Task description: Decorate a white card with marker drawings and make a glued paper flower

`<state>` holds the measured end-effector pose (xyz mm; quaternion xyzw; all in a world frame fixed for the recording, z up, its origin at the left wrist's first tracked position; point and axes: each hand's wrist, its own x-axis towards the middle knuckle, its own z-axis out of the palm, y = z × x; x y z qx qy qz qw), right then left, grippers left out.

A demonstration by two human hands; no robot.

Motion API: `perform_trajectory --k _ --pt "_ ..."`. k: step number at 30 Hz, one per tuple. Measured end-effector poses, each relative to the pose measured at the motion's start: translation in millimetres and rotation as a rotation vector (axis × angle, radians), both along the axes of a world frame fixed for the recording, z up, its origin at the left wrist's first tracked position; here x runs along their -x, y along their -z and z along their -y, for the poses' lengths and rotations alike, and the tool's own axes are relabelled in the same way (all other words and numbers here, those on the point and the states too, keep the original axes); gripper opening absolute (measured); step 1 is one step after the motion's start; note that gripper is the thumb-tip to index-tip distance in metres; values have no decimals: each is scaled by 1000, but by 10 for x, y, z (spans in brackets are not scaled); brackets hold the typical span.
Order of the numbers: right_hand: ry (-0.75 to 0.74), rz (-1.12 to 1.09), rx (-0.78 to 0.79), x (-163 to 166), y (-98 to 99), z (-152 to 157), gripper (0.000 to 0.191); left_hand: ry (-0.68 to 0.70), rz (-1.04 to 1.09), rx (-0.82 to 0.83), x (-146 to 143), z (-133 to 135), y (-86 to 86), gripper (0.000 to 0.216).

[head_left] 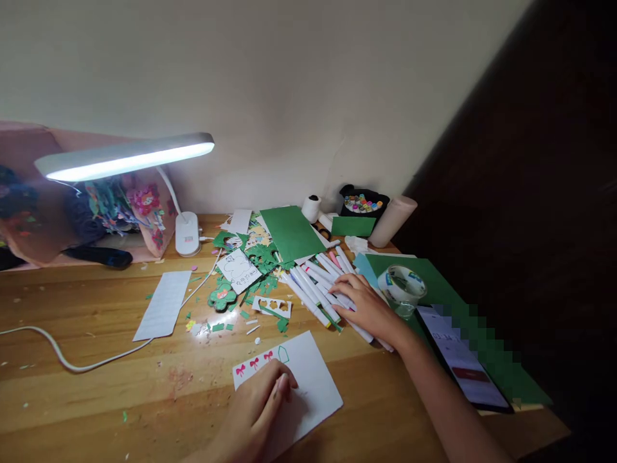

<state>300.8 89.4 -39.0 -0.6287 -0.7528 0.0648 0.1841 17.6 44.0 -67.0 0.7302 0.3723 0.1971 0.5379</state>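
My left hand [265, 402] rests on a white sheet of paper [315, 379], its fingers curled in with the thumb against them. Whatever it may hold is hidden. Along the sheet's upper edge run three small red bows [254, 364] and a green outline [283, 354]. My right hand [364, 302] lies over a pile of white markers [308, 292], fingers apart and touching some of them. Just right of it stands a roll of clear tape [402, 284].
A lit desk lamp [130, 159] stands left, its white cable [62, 363] crossing the table. Green paper scraps [263, 257] and green sheets [292, 231] lie behind the markers. A phone [463, 360] lies right. At the back are a black marker holder [364, 202] and a pale cylinder [393, 222].
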Motion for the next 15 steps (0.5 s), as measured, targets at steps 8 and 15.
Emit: perform_trajectory --k 8,15 --pt "54 129 16 18 28 38 24 -13 7 7 -18 -13 24 40" --pt "173 221 -70 -71 164 -35 33 13 -41 -23 -13 -7 0 41"
